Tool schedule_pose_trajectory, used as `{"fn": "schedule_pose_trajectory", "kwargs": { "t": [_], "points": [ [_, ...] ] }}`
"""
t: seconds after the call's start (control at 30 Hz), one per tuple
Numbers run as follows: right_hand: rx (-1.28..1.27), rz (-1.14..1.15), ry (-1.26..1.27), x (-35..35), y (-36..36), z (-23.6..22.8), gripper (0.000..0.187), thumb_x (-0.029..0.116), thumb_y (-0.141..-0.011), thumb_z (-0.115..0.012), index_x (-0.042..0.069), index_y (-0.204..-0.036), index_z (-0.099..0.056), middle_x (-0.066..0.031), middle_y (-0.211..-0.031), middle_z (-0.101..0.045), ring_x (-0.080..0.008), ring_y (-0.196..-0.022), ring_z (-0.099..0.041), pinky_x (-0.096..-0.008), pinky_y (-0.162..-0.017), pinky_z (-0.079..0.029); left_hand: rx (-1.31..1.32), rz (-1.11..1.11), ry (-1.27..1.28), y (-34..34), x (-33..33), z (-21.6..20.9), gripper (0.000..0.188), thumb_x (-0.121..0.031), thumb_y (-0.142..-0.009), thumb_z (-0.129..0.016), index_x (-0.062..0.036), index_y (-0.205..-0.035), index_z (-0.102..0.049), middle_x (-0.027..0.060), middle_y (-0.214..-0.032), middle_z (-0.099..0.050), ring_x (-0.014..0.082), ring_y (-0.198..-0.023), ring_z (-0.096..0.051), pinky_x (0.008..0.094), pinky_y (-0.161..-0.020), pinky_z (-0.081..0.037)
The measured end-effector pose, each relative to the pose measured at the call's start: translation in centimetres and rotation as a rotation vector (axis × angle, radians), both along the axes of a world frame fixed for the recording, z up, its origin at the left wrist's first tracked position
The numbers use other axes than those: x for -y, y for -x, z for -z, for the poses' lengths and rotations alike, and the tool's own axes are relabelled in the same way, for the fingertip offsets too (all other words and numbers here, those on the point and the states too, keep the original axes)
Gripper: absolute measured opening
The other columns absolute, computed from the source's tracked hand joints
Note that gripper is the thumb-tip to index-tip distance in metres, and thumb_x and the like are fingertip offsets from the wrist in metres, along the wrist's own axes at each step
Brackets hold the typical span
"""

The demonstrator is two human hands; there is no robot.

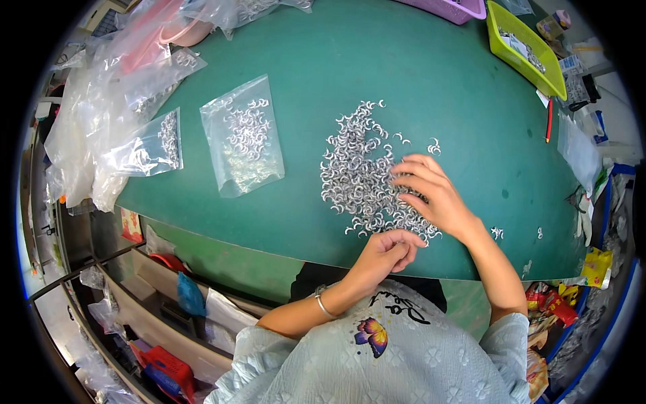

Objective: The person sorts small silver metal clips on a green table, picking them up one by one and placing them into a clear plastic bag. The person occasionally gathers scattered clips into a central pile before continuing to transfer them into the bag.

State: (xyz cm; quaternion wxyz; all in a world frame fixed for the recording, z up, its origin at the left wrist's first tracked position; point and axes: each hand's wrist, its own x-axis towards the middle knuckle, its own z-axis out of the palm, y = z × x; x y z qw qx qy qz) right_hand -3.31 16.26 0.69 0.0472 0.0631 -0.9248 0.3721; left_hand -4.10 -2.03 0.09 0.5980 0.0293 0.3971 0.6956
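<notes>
A spread heap of small silvery crescent-shaped metal pieces [356,172] lies on the green tabletop [303,60]. Over the heap's right side, my right hand [434,195] has its fingers apart and slightly bent, the tips at the pieces. My left hand [390,252] is closed at the heap's near edge, fingers curled and thumb folded in; whatever it may hold is hidden. A few stray pieces [434,146] lie just beyond my right hand. Left of the heap, a clear plastic bag [242,138] lies flat with similar pieces in it.
More clear bags [145,145] pile up at the left. A green basket [552,77] and a purple basket [457,10] stand at the far right. A red pen-like stick [549,121] lies by the right edge. Open drawers [168,296] sit below the table's left front.
</notes>
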Motion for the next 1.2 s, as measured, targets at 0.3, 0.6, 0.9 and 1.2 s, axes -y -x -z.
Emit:
{"fn": "schedule_pose_trajectory", "kwargs": {
  "t": [0.3,0.6,0.9,1.2],
  "points": [
    [-0.064,0.292,0.123,-0.6,-0.2,-1.3,0.011,0.001,-0.072,-0.065,0.003,-0.082,-0.062,-0.0094,-0.083,-0.062,-0.0242,-0.082,-0.057,-0.0324,-0.077,-0.041,0.017,0.025,-0.051,-0.3,1.1,0.3,0.019,-0.004,-0.089,-0.040,-0.0006,-0.097,-0.058,-0.0012,-0.067,-0.044,0.0040,-0.055,-0.035,0.0177,-0.048,-0.027],
    [-0.200,0.342,-0.538,0.7,5.4,1.0,0.010,0.005,-0.074,-0.058,0.002,-0.083,-0.059,-0.0086,-0.089,-0.054,-0.0244,-0.086,-0.048,-0.0351,-0.072,-0.036,-0.008,0.011,-0.041,0.0,1.4,-0.1,0.020,-0.005,-0.090,-0.040,-0.0003,-0.099,-0.057,-0.0010,-0.068,-0.044,0.0041,-0.056,-0.035,0.0175,-0.049,-0.029],
    [-0.258,0.207,-0.488,0.7,4.8,1.7,0.015,-0.001,-0.071,-0.056,0.003,-0.085,-0.060,-0.0064,-0.087,-0.057,-0.0228,-0.085,-0.050,-0.0338,-0.074,-0.038,-0.020,-0.012,-0.051,-0.3,2.0,0.0,0.019,-0.004,-0.090,-0.040,-0.0002,-0.099,-0.057,-0.0011,-0.068,-0.044,0.0040,-0.056,-0.035,0.0174,-0.049,-0.029],
    [0.075,0.486,0.481,4.5,-1.5,-2.5,0.010,-0.004,-0.077,-0.061,-0.001,-0.085,-0.064,-0.0037,-0.079,-0.059,-0.0085,-0.067,-0.047,-0.0217,-0.063,-0.040,-0.177,-0.212,0.058,-0.9,3.1,-0.7,0.017,-0.006,-0.089,-0.049,-0.0001,-0.103,-0.056,0.0009,-0.076,-0.051,0.0040,-0.061,-0.041,0.0172,-0.053,-0.034]
  ]
}}
